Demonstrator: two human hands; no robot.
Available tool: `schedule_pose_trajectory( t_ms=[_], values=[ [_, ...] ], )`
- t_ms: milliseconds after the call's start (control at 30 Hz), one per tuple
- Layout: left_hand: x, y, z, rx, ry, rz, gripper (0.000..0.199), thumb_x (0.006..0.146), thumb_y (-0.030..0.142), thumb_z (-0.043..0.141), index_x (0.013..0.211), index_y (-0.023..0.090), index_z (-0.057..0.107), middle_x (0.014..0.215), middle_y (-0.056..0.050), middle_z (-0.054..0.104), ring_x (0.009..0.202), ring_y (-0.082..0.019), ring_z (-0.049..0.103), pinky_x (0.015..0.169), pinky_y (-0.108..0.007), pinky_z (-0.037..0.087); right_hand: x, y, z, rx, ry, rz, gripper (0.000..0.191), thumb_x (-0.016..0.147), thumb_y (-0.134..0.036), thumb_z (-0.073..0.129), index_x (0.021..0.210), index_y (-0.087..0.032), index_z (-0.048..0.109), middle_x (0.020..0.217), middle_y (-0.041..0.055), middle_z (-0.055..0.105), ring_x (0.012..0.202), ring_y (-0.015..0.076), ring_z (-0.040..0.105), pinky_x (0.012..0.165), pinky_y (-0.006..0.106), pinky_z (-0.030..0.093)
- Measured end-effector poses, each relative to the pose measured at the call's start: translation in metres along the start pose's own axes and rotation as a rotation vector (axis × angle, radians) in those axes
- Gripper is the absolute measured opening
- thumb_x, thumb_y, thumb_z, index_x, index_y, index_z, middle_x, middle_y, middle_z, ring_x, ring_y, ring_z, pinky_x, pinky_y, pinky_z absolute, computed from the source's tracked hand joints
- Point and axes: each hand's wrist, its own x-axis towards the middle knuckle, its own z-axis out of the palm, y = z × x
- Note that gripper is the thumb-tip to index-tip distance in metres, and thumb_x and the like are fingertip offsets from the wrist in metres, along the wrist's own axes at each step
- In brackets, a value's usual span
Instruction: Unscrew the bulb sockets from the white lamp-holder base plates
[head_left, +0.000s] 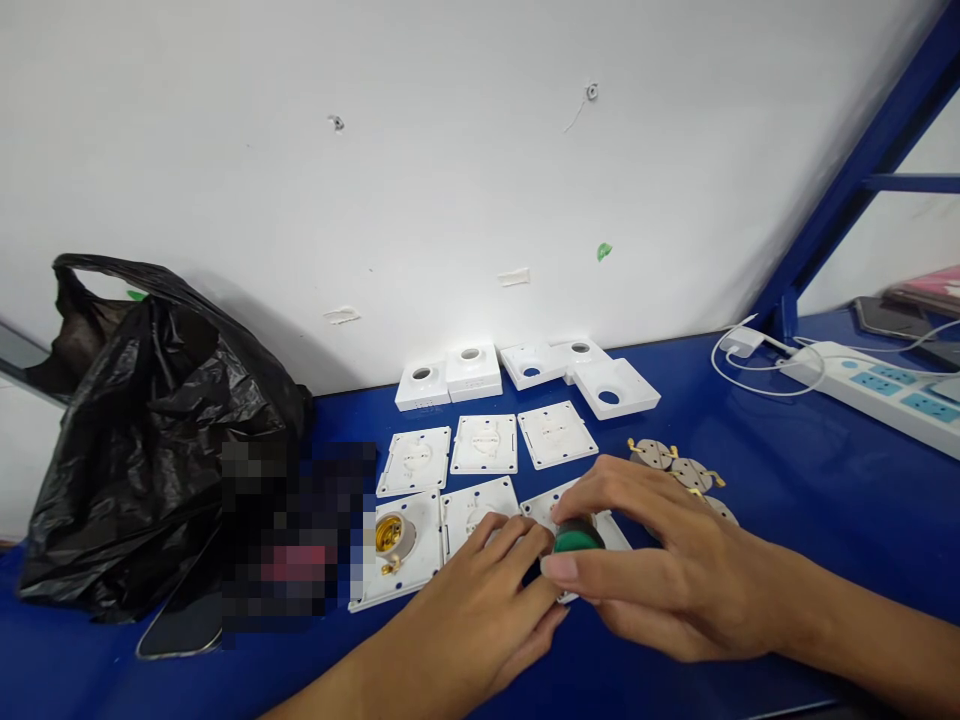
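Note:
My right hand is closed around a screwdriver, whose green handle end points up at me; its shaft and tip are hidden. Beneath it lies a white square base plate, partly covered by my fingers. My left hand rests at the near left edge of this plate, its bent fingers close together by the tool; their tips are partly hidden. Left of it, another plate carries a lamp socket with a brass-coloured inside. A further base plate sits between them, partly under my left fingers.
Three more base plates lie behind, with several white box covers with round holes along the wall. Loose round socket pieces are at the right. A black plastic bag, a phone and a power strip flank the work.

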Motion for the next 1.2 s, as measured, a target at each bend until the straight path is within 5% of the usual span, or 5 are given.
schedule_pose_trajectory(
  t_ms=[1200],
  values=[
    [-0.0004,0.0003,0.0006,-0.081,-0.04,-0.071,0.02,0.107,0.017,0.065,0.127,0.018,0.065,0.138,-0.011,0.066,0.125,-0.032,0.064,0.114,-0.053,0.055,0.0016,-0.0036,-0.0039,-0.027,-0.068,0.0,0.018,0.114,-0.024,0.051,0.131,-0.025,0.059,0.11,0.0064,0.068,0.094,0.0189,0.065,0.083,0.033,0.059]
  ],
)
